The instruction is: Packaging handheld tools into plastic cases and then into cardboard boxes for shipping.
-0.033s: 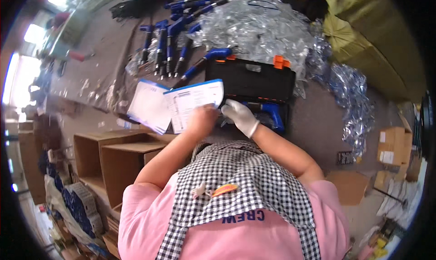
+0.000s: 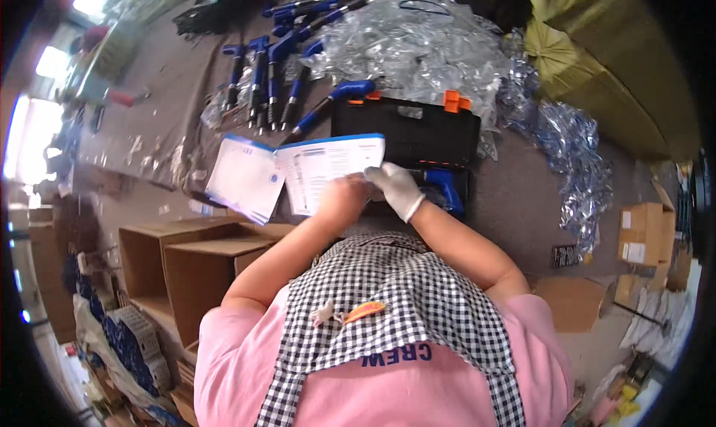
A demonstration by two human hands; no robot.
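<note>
A booklet with blue-edged white pages lies spread in front of me, its left leaf (image 2: 242, 177) tilted and its printed right leaf (image 2: 328, 162) flatter. My bare left hand (image 2: 345, 197) is closed over the lower right of that leaf; its fingertips are slightly blurred. At the same corner my right hand (image 2: 397, 188), in a pale glove, pinches the page edge. The two hands meet there. Just beyond is an opened black tool case (image 2: 406, 132) with orange latches. A blue tool (image 2: 446, 188) with a pistol-shaped handle rests in its near half, partly hidden by the glove.
Several blue-and-black tools (image 2: 272, 76) lie at the far left, one (image 2: 328, 106) beside the case. Clear plastic bags (image 2: 418, 43) are heaped behind it, with more plastic (image 2: 567, 158) trailing right. Yellow sacks (image 2: 597, 61) stand far right. Open cardboard boxes (image 2: 201, 259) are near my left arm.
My left hand has shifted right, closer to the gloved hand. The booklet's right leaf now spreads wider and further right. The case and the tools keep their places.
</note>
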